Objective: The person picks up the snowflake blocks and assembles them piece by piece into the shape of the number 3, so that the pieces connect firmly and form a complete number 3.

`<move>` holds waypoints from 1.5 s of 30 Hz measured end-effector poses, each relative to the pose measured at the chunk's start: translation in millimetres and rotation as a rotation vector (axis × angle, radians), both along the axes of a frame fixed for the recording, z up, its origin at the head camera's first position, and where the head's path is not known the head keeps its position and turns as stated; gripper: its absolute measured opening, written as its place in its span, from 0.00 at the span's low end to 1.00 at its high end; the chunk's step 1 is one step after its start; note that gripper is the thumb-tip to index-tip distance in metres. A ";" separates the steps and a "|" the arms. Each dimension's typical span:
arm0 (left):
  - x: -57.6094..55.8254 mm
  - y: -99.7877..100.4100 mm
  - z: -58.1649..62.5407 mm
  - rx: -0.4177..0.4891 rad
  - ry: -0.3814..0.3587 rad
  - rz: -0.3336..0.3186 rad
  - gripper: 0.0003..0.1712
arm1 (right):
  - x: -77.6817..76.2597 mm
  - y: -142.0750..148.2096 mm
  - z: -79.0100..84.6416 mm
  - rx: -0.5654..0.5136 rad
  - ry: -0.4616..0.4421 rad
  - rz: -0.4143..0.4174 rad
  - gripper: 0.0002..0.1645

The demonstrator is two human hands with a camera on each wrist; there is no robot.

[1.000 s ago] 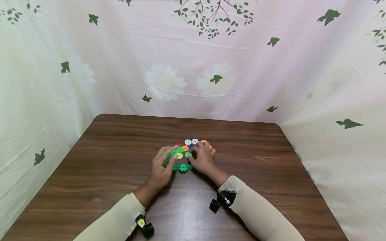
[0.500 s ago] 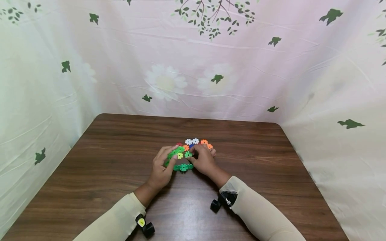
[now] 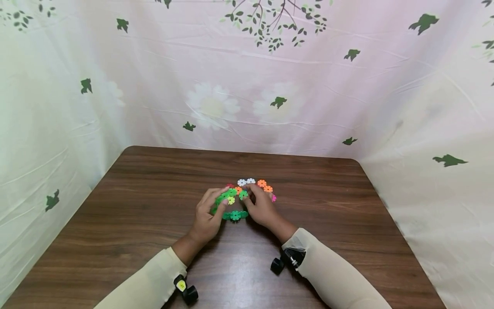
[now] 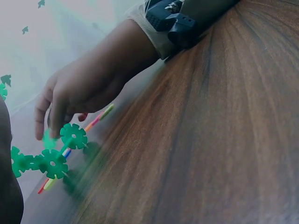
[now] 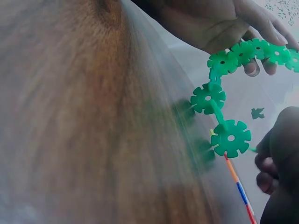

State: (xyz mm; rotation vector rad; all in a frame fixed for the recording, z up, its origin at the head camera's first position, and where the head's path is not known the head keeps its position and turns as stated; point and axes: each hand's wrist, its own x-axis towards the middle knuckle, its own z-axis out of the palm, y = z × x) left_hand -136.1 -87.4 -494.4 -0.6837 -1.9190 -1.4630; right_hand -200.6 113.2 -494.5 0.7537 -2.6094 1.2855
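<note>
My left hand (image 3: 206, 219) grips a curved chain of green interlocking discs (image 3: 234, 215), each notched round its rim like a flower. In the right wrist view the chain (image 5: 231, 138) bends down from the left fingers in linked discs, some set edge-on. My right hand (image 3: 262, 208) pinches a green notched disc (image 3: 243, 195) between thumb and fingers, close to the chain's other end. In the left wrist view this disc (image 4: 49, 140) is blurred under the right fingertips. Whether it touches the chain cannot be made out.
Loose notched discs lie flat on the wooden table (image 3: 154, 193) beyond the hands: white discs (image 3: 251, 181), orange discs (image 3: 261, 183), a pink disc (image 3: 274, 198), a yellow-green disc (image 3: 231, 200) and a red disc (image 3: 230, 186). A printed curtain (image 3: 231, 77) surrounds the table.
My right fingers have shifted slightly up and right with the pinched disc. A pink disc now shows beside the right hand, and the blue disc is covered. The left hand stays put.
</note>
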 end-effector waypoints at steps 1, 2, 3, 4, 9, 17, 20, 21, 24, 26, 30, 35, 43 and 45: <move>-0.3 0.1 -0.5 -0.001 0.000 0.001 0.25 | 0.7 0.1 0.1 -0.026 -0.001 0.009 0.17; -0.6 0.1 -0.9 -0.002 0.001 0.001 0.25 | 1.3 0.0 0.3 -0.058 -0.005 0.018 0.18; -0.8 0.1 -1.3 -0.001 0.003 0.001 0.25 | 1.9 -0.3 0.6 -0.092 -0.008 0.022 0.18; -0.9 0.2 -1.4 -0.001 0.005 0.002 0.25 | 2.6 -0.5 0.8 -0.125 -0.011 0.026 0.18; -1.6 0.1 -1.6 0.003 0.029 0.008 0.24 | 7.3 -2.1 3.8 -0.291 -0.058 0.033 0.19; -2.5 -0.2 -1.2 0.009 0.018 0.008 0.24 | 15.9 -2.9 12.1 -0.374 -0.073 0.060 0.19; -2.2 -0.2 -1.9 0.006 0.013 0.004 0.25 | 18.5 -2.7 14.3 -0.404 -0.070 0.086 0.19; -2.3 -0.2 -2.1 0.005 0.011 0.006 0.25 | 19.3 -2.8 15.1 -0.418 -0.070 0.097 0.20; -2.8 -0.3 -2.5 0.001 0.010 0.010 0.25 | 21.7 -3.1 17.5 -0.452 -0.069 0.114 0.21; -2.8 -0.5 -2.4 0.000 0.004 0.014 0.25 | 22.8 -3.4 18.4 -0.463 -0.061 0.122 0.20; -1.2 -0.5 -1.0 -0.003 -0.017 0.019 0.24 | 25.0 -3.5 18.9 -0.472 -0.046 0.145 0.18; -0.2 -0.9 -1.2 -0.003 -0.039 0.022 0.23 | 26.0 -3.3 17.9 -0.470 -0.042 0.166 0.19; -1.3 -0.5 -0.7 0.011 -0.017 0.024 0.23 | 26.1 -3.8 17.0 -0.439 -0.025 0.181 0.18; -1.0 -0.3 -0.1 0.012 -0.019 0.022 0.23 | 26.4 -4.4 17.2 -0.439 -0.023 0.188 0.17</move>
